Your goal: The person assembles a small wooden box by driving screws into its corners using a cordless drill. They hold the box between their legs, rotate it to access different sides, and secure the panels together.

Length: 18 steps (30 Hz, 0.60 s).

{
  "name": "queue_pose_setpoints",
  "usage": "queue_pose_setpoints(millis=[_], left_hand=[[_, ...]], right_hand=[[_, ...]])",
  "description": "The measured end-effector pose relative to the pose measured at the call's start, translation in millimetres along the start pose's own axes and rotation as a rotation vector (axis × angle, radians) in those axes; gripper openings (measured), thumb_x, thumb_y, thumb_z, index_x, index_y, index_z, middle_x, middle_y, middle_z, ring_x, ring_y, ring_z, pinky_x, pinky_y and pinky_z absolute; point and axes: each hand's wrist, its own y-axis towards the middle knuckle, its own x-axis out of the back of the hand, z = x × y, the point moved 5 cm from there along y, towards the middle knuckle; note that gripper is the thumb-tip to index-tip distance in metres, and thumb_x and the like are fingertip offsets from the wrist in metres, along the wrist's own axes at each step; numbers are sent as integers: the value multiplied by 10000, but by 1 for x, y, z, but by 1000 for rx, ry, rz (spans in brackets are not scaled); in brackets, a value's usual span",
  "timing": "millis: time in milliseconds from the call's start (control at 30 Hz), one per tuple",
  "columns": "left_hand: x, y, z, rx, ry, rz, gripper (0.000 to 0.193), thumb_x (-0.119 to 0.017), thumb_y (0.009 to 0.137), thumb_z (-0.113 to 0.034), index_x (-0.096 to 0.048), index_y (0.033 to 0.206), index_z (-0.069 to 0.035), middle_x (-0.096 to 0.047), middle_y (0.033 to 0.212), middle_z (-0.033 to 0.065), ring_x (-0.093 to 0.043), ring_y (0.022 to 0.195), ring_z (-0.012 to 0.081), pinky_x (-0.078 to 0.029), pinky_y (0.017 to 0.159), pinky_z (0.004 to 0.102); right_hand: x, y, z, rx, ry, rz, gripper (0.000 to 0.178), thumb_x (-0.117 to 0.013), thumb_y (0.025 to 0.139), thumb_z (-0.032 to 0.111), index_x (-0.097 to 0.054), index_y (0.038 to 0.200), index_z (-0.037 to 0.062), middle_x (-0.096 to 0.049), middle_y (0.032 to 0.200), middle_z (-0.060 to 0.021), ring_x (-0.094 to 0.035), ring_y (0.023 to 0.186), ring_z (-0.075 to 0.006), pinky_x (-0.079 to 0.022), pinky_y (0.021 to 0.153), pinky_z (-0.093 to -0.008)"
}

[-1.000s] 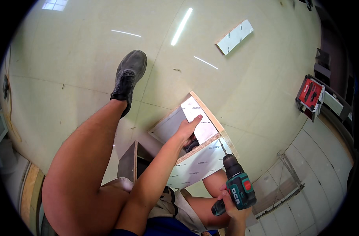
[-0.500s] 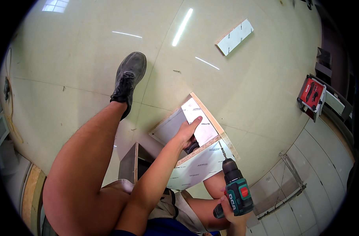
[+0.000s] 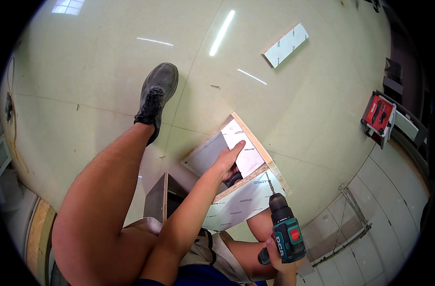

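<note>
My right hand [image 3: 275, 252] is closed round the handle of a green and black cordless drill [image 3: 288, 233]. Its long bit points away from me, with the tip by the white side panel [image 3: 236, 202] of a small chipboard box, close to the panel's far right corner; whether it touches cannot be told. My left hand [image 3: 229, 159] grips a white board [image 3: 248, 152] inside the box, thumb on its face and fingers mostly hidden behind its edge. Along the box's right side runs a pale wooden edge [image 3: 253, 136]. My leg partly shows beneath the side panel.
A loose white chipboard strip [image 3: 286, 45] lies farther off on the tiled floor. At the right stands a red-topped tool case [image 3: 378, 114], with a metal frame [image 3: 343, 229] nearer me. My dark shoe [image 3: 158, 88] is left of the box. A small screw-like piece [image 3: 215, 86] lies beyond it.
The drill has tilted slightly, its body shifting a little to the left. My left hand and the box hold their place.
</note>
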Motion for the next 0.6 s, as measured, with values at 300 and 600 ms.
queue_pose_setpoints(millis=[300,600], left_hand=[[-1,-2,0,-1,18,-18,488,-684,944,-373,-552,1236,-6,-693,1065,98,-726,846,188,-635,623,325],[-5,-6,-3,1,64,-1,508,-663,953,-393,-538,1273,-18,-681,1125,87,-707,938,183,-622,758,339]], right_hand=[[3,0,4,51,-182,9,205,-639,871,-15,-596,1070,1,-657,880,-63,-649,676,-114,-528,596,-263],[1,2,11,-24,-54,-30,196,-642,861,-23,-604,1053,-3,-649,864,-56,-640,672,-115,-527,601,-268]])
